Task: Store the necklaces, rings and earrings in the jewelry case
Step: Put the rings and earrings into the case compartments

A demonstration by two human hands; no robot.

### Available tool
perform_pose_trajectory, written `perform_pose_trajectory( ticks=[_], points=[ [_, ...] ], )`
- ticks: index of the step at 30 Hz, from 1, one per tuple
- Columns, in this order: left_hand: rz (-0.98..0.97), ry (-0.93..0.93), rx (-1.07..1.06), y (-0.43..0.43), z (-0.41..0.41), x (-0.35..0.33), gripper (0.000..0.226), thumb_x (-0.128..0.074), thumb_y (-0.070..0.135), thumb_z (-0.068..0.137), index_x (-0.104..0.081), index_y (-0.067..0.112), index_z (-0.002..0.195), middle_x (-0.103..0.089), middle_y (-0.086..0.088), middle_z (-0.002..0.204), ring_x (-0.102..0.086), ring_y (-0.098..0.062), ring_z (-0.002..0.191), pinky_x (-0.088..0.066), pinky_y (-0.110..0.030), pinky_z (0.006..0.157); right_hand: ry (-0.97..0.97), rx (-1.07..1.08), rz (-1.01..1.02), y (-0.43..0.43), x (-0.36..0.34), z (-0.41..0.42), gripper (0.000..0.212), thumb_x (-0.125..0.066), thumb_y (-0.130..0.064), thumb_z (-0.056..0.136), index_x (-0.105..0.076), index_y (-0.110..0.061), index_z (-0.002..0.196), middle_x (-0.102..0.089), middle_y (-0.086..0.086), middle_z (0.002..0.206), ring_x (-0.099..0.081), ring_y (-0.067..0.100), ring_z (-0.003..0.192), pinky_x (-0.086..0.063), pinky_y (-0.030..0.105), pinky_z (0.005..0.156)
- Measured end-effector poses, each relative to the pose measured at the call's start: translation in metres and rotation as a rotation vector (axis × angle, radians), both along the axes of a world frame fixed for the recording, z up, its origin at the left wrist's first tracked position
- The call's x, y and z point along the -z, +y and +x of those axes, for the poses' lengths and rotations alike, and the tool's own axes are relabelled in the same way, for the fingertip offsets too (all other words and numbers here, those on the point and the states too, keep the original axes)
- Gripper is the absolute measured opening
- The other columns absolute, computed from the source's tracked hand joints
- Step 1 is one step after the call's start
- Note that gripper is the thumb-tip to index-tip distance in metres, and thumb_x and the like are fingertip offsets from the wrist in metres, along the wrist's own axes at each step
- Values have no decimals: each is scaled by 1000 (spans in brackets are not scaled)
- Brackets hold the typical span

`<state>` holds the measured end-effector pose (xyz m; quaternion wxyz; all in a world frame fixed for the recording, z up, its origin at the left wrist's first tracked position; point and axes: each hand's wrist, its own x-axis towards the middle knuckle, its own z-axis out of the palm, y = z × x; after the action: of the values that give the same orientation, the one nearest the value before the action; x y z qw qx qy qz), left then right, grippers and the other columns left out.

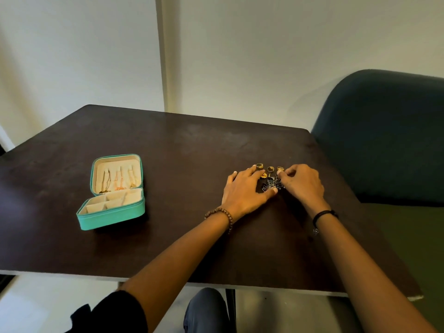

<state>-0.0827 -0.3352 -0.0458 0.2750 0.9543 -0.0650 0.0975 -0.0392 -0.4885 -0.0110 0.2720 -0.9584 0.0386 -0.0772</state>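
An open teal jewelry case (113,212) sits at the left of the dark bench (168,236), 3 necklaces (117,180) hanging in its lid. Well to its right, 3 gold rings (270,168) stand behind a pile of dark earrings (271,183). The left grip (242,188) lies flat and released on the pile. The right grip (302,183) curls its fingertips into it; whether it pinches a piece cannot be told.

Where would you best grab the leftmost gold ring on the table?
Probably pinch the leftmost gold ring by its band from above, thumb and forefinger on either side: it seems to stand upright, apart from the dark jewelry pile, with its top free.
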Motion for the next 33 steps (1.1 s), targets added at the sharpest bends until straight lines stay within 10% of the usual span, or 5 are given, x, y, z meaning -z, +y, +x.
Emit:
perform_pose_trajectory(
  ticks=[14,33],
  points=[
    [-40,-64,1,1,1,4,58,-51,58,92,-49,28,142,-36,6,156,-33,-15,142,-18,-44,118,43,63,-110,19,-14,8,26,-62,-33,89,-70,-15,107,-66,9,114,-61,35,108,-41,41,84],
    [-168,-91,-47,3,2,0,42,-55,40,96,-57,26,135,-47,9,148,-38,-11,136,-24,-37,112,27,-156,-79,24,-5,13,9,-65,-26,91,-74,-25,88,-70,-1,102,-65,22,97,-58,46,83]
  ],
)
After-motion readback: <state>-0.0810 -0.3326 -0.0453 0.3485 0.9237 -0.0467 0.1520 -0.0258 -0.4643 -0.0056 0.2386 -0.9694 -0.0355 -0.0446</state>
